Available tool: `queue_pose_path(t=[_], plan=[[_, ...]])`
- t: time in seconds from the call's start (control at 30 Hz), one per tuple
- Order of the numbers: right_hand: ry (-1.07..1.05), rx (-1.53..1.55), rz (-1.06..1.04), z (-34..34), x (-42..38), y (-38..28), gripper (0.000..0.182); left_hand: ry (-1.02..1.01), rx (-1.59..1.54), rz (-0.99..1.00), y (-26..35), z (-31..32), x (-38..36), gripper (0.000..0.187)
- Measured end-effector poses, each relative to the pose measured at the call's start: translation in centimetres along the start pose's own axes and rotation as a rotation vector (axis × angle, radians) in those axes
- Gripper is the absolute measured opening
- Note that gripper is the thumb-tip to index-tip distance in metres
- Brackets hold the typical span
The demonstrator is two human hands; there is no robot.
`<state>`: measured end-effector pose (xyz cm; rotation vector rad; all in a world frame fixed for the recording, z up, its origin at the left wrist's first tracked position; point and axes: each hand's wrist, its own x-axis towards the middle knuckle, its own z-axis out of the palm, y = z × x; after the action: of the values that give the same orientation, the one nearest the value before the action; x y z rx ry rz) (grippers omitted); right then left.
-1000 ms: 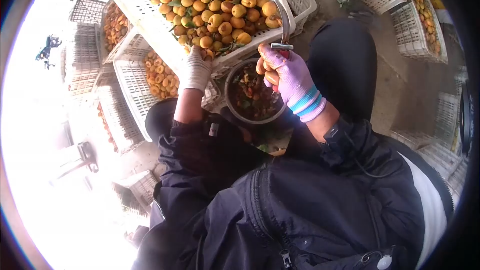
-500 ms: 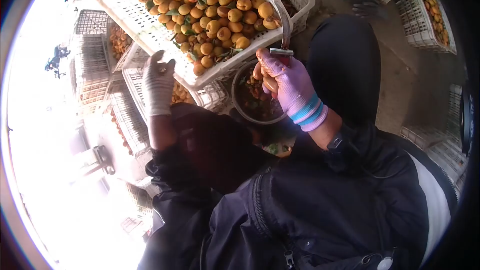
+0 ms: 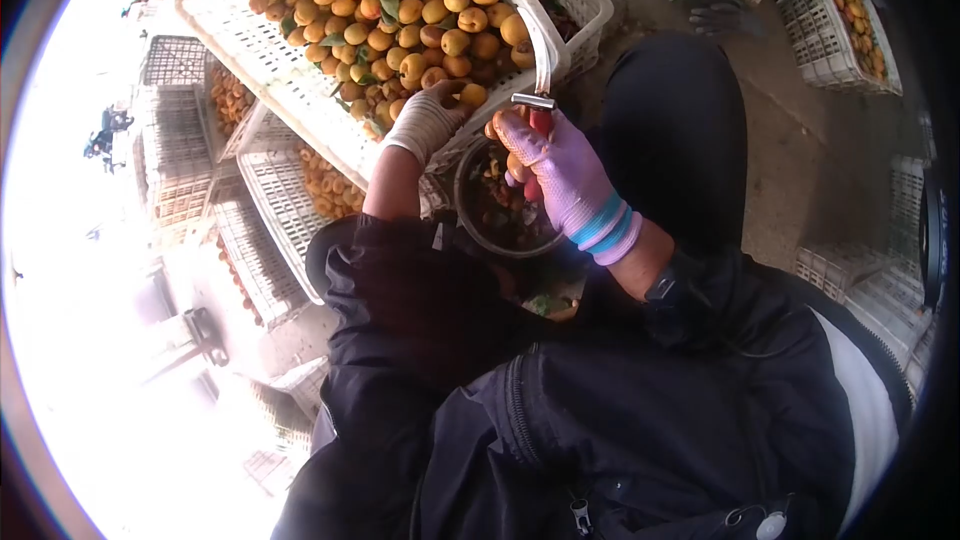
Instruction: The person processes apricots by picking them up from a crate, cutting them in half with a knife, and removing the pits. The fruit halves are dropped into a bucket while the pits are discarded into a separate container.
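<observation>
A slatted white plastic crate (image 3: pixel 290 68) full of round orange-yellow fruits (image 3: pixel 385 15), with some green leaves among them, is tilted in front of me. My left hand (image 3: pixel 428 122), in a pale knitted glove, is at the crate's near edge, fingers and thumb closed around a single orange fruit (image 3: pixel 473 95). My right hand (image 3: pixel 565 165), in a lilac glove with blue bands at the cuff, grips a peeler (image 3: pixel 540 110) by its red handle, metal head upward. Beneath the hands sits a round tub (image 3: pixel 505 248) with dark and orange scraps in it.
Another white crate (image 3: pixel 265 175) with orange fruits stands to the left, near stacked crates (image 3: pixel 180 130). More crates (image 3: pixel 815 30) are at the upper right. A dark glove (image 3: pixel 722 18) lies on the floor. My knee (image 3: pixel 675 120) is right of the tub.
My left hand has moved right, from beside the crate to its near edge, and closed on a fruit. My right hand has shifted slightly left, still holding the peeler.
</observation>
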<state>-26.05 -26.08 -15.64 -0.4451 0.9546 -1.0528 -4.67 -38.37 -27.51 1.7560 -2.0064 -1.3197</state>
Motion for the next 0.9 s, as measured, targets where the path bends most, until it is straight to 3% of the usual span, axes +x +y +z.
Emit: queue_pose_path(t=[0.07, 0.13, 0.27, 0.4, 0.47, 0.53, 0.6, 0.63, 0.67, 0.73, 0.8, 0.87, 0.9], plan=[[-0.023, -0.028, -0.004, 0.0, 0.0, 0.5, 0.023, 0.051, -0.114, 0.05, -1.3, 0.7, -0.4, 0.046], [-0.136, -0.042, 0.017, 0.0, 0.0, 0.8, 0.022, 0.169, 0.105, 0.144, -0.8, 0.8, -0.6, 0.049], [-0.13, -0.057, 0.033, 0.1, 0.5, 2.4, 0.021, 0.171, 0.459, -0.223, 6.6, 1.3, -1.5, 0.065], [-0.122, -0.062, -0.078, -0.4, 0.9, 3.1, 0.023, 0.272, 0.447, -0.194, 5.9, 1.4, -0.7, 0.063], [-0.134, -0.109, -0.085, -0.5, 0.9, 2.8, 0.024, 0.396, 0.104, -0.065, 2.1, 1.5, -0.3, 0.058], [-0.147, -0.173, -0.071, -0.3, 0.4, 2.3, 0.027, 0.401, -0.558, 0.076, 1.9, 1.7, -2.5, 0.049], [-0.148, -0.153, -0.057, -0.1, 0.2, 2.5, 0.025, 0.435, -0.549, 0.218, 0.7, 1.2, -5.8, 0.037], [-0.154, -0.132, -0.05, 0.1, 0.3, 2.6, 0.024, 0.428, -0.654, -0.152, 4.3, 0.0, -9.4, 0.03], [-0.166, -0.134, -0.048, 0.3, 0.3, 2.7, 0.024, 0.443, -0.735, -0.136, 4.3, 0.4, -11.3, 0.029], [-0.205, -0.17, 0.026, 0.2, 0.1, 2.8, 0.025, 0.429, -0.936, -0.063, 2.4, 2.2, -13.2, 0.037], [-0.201, -0.217, -0.006, 0.3, 0.2, 4.2, 0.027, 0.343, -0.819, -0.079, 1.8, 3.7, -14.8, 0.046], [-0.171, -0.405, -0.264, 0.5, 0.0, 5.1, 0.03, 0.363, -0.754, -0.048, 2.3, 4.8, -15.2, 0.052], [-0.178, -0.413, -0.27, 0.5, -0.3, 5.3, 0.03, 0.403, -0.822, 0.019, 3.3, 5.2, -15.6, 0.053]])
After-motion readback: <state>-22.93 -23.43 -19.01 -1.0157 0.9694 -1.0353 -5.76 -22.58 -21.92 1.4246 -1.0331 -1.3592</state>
